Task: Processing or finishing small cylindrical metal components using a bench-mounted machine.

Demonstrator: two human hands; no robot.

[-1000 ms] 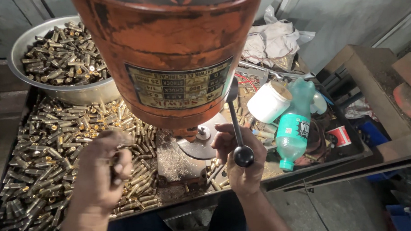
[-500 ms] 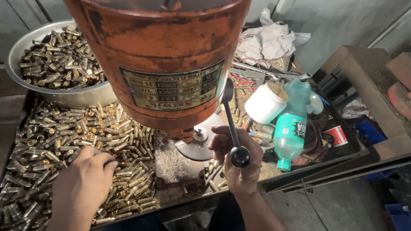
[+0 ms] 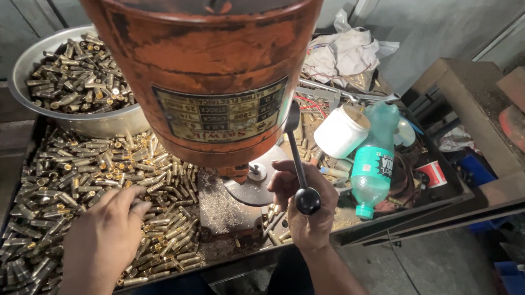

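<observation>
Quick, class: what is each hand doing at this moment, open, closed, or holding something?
Left hand: open, fingers spread on the loose brass pieces, gripping nothing visible.
Right hand: by the drill press lever, below the round table; grip cannot be told.

Head camera, looking steeply down, close above drill press (image 3: 212, 76).

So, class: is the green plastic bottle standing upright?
No, the green plastic bottle lies tilted on the cluttered tray, its cap end toward the camera, beside the white jar.
</observation>
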